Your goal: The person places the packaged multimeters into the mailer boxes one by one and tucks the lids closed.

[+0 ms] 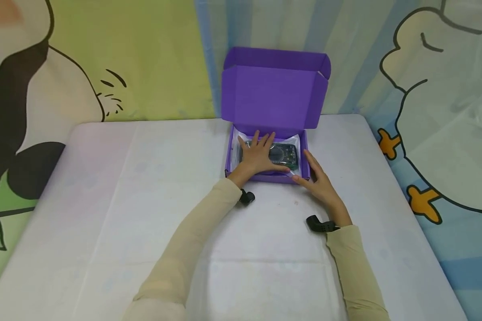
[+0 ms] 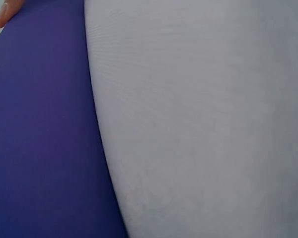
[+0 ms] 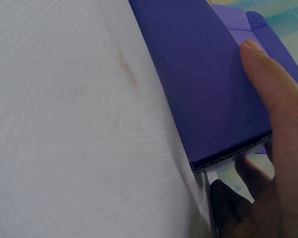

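Note:
A purple cardboard box (image 1: pixel 278 178) stands on the table with its lid (image 1: pixel 274 96) raised at the back. Inside lies a dark device with a round dial (image 1: pixel 287 154), which looks like a multimeter, in clear plastic wrapping (image 1: pixel 295 140). My left hand (image 1: pixel 258 158) rests over the device's left part with its fingers spread, hiding that part. My right hand (image 1: pixel 321 185) grips the box's front right corner. In the right wrist view the thumb (image 3: pixel 268 74) lies on the front wall, while the other fingers are round the side. The left wrist view shows the purple front wall (image 2: pixel 44 124) and one fingertip.
A white cloth covers the table (image 1: pixel 152 214), which stretches out on both sides of the box. Behind it hangs a printed backdrop (image 1: pixel 144 58) with cartoon animals. A small black wrist camera (image 1: pixel 247 197) is on the left wrist, another (image 1: pixel 319 224) on the right.

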Demonstrator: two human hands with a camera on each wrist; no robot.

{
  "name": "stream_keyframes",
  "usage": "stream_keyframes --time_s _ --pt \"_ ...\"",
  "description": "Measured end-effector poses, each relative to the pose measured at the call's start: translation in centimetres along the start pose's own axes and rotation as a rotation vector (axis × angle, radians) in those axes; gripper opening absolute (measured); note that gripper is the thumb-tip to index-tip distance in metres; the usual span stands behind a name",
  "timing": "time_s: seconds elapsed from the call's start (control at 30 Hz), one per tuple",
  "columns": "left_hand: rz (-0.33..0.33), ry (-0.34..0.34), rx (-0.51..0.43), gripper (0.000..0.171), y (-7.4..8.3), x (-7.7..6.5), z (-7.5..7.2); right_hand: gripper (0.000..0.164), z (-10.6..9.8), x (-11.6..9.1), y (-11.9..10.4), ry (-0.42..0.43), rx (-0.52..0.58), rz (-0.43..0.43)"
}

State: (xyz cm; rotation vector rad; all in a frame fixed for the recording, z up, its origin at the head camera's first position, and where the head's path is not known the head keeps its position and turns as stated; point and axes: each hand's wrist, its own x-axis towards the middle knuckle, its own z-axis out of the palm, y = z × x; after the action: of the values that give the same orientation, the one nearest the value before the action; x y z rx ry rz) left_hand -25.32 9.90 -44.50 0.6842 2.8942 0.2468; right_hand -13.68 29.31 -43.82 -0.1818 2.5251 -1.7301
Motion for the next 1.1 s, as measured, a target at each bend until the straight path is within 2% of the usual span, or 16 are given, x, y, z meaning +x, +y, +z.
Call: stream_keyframes --time_s 0.17,0.33,0.43,0.57,0.73,0.9,1.1 --pt "0.009 -0.007 0.000 0.130 -0.1 -0.2 -0.1 0.088 0.1 0.6 2.2 0.008 0.024 -0.010" --pt "0.017 0.046 -0.116 0.112 0.0 -0.2 0.0 0.087 0.2 0.6 3.7 0.018 0.004 -0.028" --pt "0.041 0.098 -0.185 0.099 0.2 -0.5 -0.2 0.087 0.1 0.5 3.6 0.022 -0.004 -0.020" --pt "0.088 0.165 -0.228 0.091 -0.1 -1.2 -1.2 0.087 0.1 0.5 3.0 0.019 0.006 -0.008" --pt "0.113 0.239 -0.240 0.086 -1.4 -1.9 -2.8 0.095 0.4 0.0 0.3 0.024 0.030 0.019" --pt "0.074 0.301 -0.322 0.084 -3.5 -2.2 -4.5 0.098 -0.2 0.1 -1.2 0.069 0.072 0.059" --pt "-0.038 0.418 -0.559 0.081 -6.0 -1.8 -6.1 0.093 -2.1 2.8 -1.3 0.225 0.122 0.021"
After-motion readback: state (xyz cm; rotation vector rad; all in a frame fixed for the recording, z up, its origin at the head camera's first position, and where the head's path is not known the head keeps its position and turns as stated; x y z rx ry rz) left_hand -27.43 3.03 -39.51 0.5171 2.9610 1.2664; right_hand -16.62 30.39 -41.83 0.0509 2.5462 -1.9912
